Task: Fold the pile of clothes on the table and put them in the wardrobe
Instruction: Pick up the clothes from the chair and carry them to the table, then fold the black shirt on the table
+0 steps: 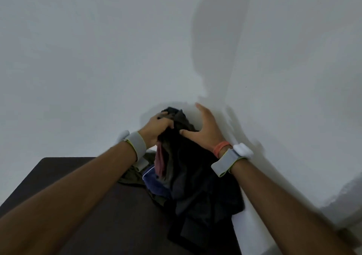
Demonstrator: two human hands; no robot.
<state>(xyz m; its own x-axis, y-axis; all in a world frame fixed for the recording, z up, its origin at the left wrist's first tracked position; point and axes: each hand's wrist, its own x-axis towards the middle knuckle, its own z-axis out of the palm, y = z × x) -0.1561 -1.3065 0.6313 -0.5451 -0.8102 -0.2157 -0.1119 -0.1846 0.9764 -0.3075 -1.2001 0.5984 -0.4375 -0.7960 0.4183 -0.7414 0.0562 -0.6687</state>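
Head view, one frame.

- Dark table (58, 168): fills the 7 to 8 o'clock part of the frame, its far edge against a white wall (78, 59).
- Left hand (156, 127): just below frame centre, fingers curled tight round the top of a black garment (195, 176), bunching it. A grey wristband (137, 145) sits on the wrist, with a white module (123, 135) at its 10 o'clock.
- Pile of clothes (176, 192): at 6 o'clock from the hands, on the right end of the table beside the wall. The black garment hangs from the left hand's grip down onto the pile and drapes towards the near table edge.
- Within the pile, left to right: olive cloth (131, 176) under the left wrist, navy cloth with a thin white line (154, 182), and a maroon piece (160, 162) hanging below the left hand (garment types not readable, too crumpled).
- Right hand (205, 129): at 3 o'clock of the left hand, wide, fingers straight and pointing up the wall, thumb tip touching the black garment. It grips nothing.
- Right wrist: orange band (221, 147), then a grey strap (225, 163) with a white unit (242, 151).
- Shadow (215, 39) on the wall at 12 o'clock from the right hand.
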